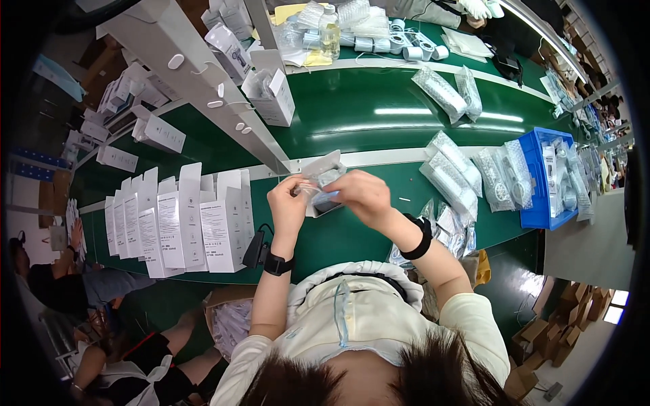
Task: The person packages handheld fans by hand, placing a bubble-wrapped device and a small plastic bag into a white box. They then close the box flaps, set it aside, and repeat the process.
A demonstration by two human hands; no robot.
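My left hand (pixel 287 204) and my right hand (pixel 364 195) are raised together over the green table. Between their fingertips they pinch a small clear plastic bag with a dark item inside (pixel 318 191). Just behind the hands an open white carton (pixel 323 168) lies with its flap up. Each wrist wears a black band. The bag's contents are partly hidden by my fingers.
A row of upright open white cartons (pixel 183 223) stands to the left. Bubble-wrapped packets (pixel 452 177) lie to the right beside a blue bin (pixel 542 177). A green conveyor belt (pixel 379 108) runs behind, under a slanted white rail (pixel 203 81). Other people sit at lower left.
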